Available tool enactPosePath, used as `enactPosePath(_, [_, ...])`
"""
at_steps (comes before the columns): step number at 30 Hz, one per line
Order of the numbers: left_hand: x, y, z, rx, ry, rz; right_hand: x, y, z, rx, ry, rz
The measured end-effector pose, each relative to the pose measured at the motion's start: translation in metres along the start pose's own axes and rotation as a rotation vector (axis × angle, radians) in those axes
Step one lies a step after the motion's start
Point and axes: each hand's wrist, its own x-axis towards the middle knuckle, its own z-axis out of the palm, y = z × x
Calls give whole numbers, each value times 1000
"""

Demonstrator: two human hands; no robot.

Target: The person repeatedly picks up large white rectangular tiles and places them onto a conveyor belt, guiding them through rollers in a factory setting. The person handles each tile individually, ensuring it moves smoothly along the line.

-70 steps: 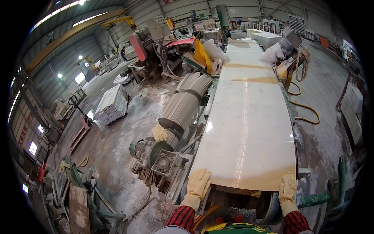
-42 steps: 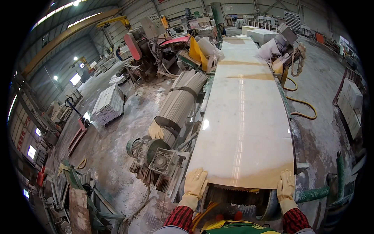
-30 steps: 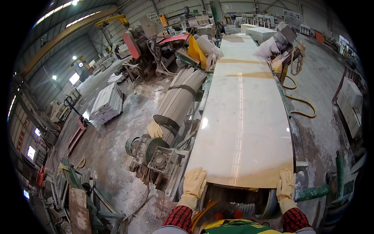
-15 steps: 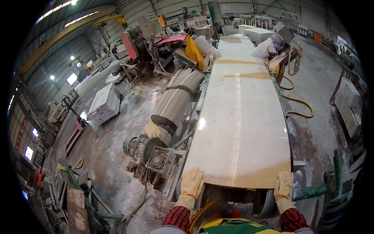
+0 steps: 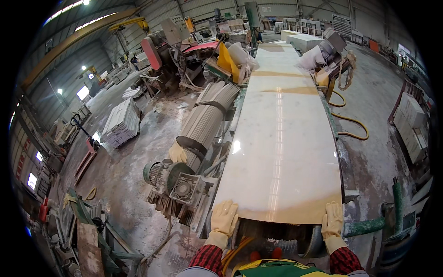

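A long, polished white stone slab [image 5: 281,157] with tan bands lies lengthwise in front of me on a conveyor-like machine bed. My left hand [image 5: 224,218], in a cream rubber glove, rests on the slab's near left corner with its fingers stretched forward. At the near right corner lies my right hand [image 5: 332,219], gloved the same way, its fingers pointing away from me along the edge. Neither hand grasps anything; the thumbs are partly hard to make out. Below the slab's near edge a dark roller end [image 5: 312,240] shows between my arms.
Left of the slab stand a dusty motor with gearbox [image 5: 177,182] and a strapped bundle of thin strips [image 5: 207,117]. A pallet jack [image 5: 86,152] and stacked slabs [image 5: 121,122] are farther left. Green pipes [image 5: 367,226] and a yellow hose [image 5: 353,127] lie at the right.
The whole view has shifted very slightly. Both gloved hands stay flat at the slab's near corners, and the slab shows no clear movement.
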Motion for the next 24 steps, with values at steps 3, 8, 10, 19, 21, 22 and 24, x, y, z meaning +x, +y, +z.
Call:
enactPosePath(3, [-3, -2, 2, 8, 0, -3, 1, -4, -4, 44, -20, 17])
enactPosePath(8, [-4, -1, 2, 8, -23, -14, -4, -2, -3, 27, -15, 9])
enactPosePath(10, [-5, -1, 0, 8, -22, -16, -3, -3, -3, 40, -25, 13])
enactPosePath(19, [-11, -2, 3, 21, -1, -7, -9, -1, -1, 29, -36, 24])
enactPosePath(21, [-12, -3, 4, 17, 4, -4, -10, 0, 0, 30, -19, 15])
enactPosePath(22, [-13, -3, 4, 14, 6, -5, -11, 0, 1, 30, -19, 17])
enactPosePath(24, [-13, -2, 3, 10, 8, -6, -12, 2, 3, 32, -19, 21])
